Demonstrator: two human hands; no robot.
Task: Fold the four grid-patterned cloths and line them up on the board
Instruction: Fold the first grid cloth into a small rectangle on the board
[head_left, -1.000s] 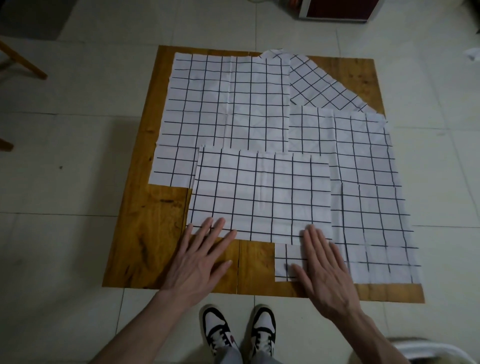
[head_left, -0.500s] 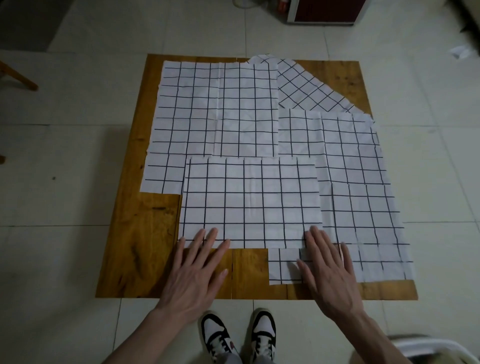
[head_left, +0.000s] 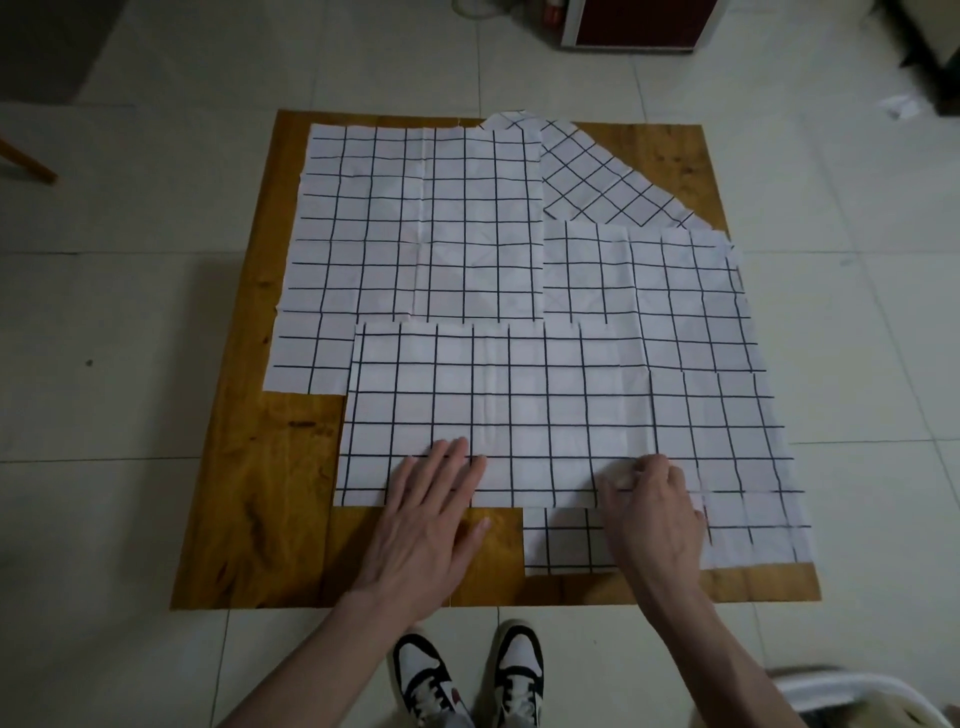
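Wooden board (head_left: 260, 493) lies on a tiled floor (head_left: 130, 312) with all four grid cloths spread on it, overlapping. Front cloth (head_left: 493, 410) sits on top at the near middle; it looks like a narrower rectangle than the others, so probably folded once, though I cannot confirm layers. Far-left cloth (head_left: 415, 223) lies flat and unfolded, a crease line down it. Far-right cloth (head_left: 597, 182) is turned diagonally, mostly tucked under its neighbours, one corner poking past the board's far edge. Right cloth (head_left: 727, 415) lies flat along the right side, reaching close to the near edge and slightly over the right edge.

Left hand (head_left: 431, 525) is flat, fingers straight and together, pressing the front cloth's near edge, palm over bare wood. Right hand (head_left: 654, 519) has fingers curled, pinching the front cloth at its near right corner where it overlaps the right cloth.

Progress judgement: early. At most one fold made on one cloth; nothing finished, nothing lined up. Left to do: finish folding the front cloth, fold the other three, then set all four in a row on the board. Current step reads as starting the next fold on the front cloth.

Shoes (head_left: 467, 675) at the bottom, a white basket rim (head_left: 857, 696) at bottom right, a dark red cabinet (head_left: 639, 23) at the top.
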